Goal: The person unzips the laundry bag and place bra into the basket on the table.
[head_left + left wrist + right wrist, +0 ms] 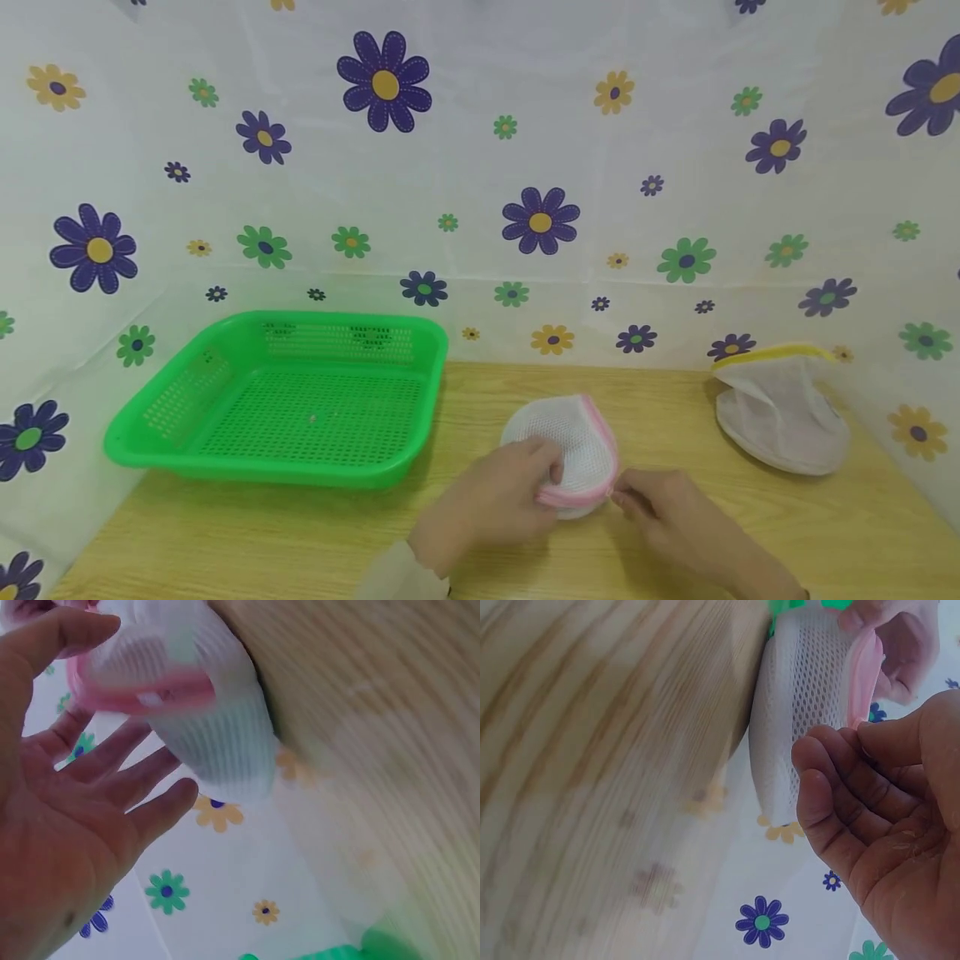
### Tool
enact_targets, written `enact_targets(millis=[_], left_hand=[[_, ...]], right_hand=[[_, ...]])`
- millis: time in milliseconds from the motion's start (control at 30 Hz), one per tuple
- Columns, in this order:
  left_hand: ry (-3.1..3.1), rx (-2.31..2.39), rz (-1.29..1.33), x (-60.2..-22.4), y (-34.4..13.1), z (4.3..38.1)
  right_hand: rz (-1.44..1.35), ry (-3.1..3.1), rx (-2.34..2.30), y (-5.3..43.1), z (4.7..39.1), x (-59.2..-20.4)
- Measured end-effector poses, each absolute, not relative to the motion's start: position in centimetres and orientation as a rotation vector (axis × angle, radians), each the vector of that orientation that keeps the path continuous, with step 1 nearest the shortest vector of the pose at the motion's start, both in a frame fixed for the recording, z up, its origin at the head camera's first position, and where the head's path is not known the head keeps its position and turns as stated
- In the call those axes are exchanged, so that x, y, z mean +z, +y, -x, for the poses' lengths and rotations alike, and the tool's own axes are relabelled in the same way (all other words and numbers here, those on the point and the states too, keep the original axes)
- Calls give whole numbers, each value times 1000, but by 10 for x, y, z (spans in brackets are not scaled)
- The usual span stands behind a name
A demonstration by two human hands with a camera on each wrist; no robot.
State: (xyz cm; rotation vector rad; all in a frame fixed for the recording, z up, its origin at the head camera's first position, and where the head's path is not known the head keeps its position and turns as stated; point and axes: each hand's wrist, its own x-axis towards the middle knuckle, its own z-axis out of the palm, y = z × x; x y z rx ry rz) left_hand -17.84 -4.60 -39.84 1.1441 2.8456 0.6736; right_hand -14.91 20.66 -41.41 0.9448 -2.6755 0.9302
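In the head view, we see a white mesh bag [573, 442] on the wooden table [322, 542], in front of the person and to the right of a green basket [262, 477]. The left hand [498, 500] comes in from the lower left, its back upward and a pale sleeve [401, 575] at the wrist, with thumb and fingers at the bag's near left side. The right hand [678, 512] reaches in from the lower right, its fingers folded and their tips at the near right corner of the pink band [602, 425]. Well apart, at the far right, we find a yellow-edged bag [783, 408].

From the left wrist, we look into the left palm: the thumb stretches across above, while the four fingers fan out, only slightly bent, and pass behind the bag. The bag is blurred here.

From the right wrist, we see the right thumb and index finger pinching the band's end; whether a pull tab sits between them we cannot tell. The other fingers curl loosely inward. Beyond, the left hand holds the bag's edge between thumb and bent fingers.
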Motion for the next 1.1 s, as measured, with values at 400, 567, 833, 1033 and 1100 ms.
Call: enact_targets(millis=[400, 567, 833, 1033, 1100], left_hand=[[2960, 641, -1259, -398, -31, 167], [2958, 655, -1258, -401, -30, 167], [2999, 611, -1318, -405, -30, 167], [3007, 586, -1311, -406, -29, 168], [3002, 593, -1306, -406, -28, 168]], right_hand=[[-992, -2733, 980, 198, 143, -408], [-969, -2776, 988, 197, 143, -408], [-976, -2752, 973, 197, 142, -410], [-934, -2818, 984, 196, 141, -407], [-918, -2835, 980, 196, 141, -407]])
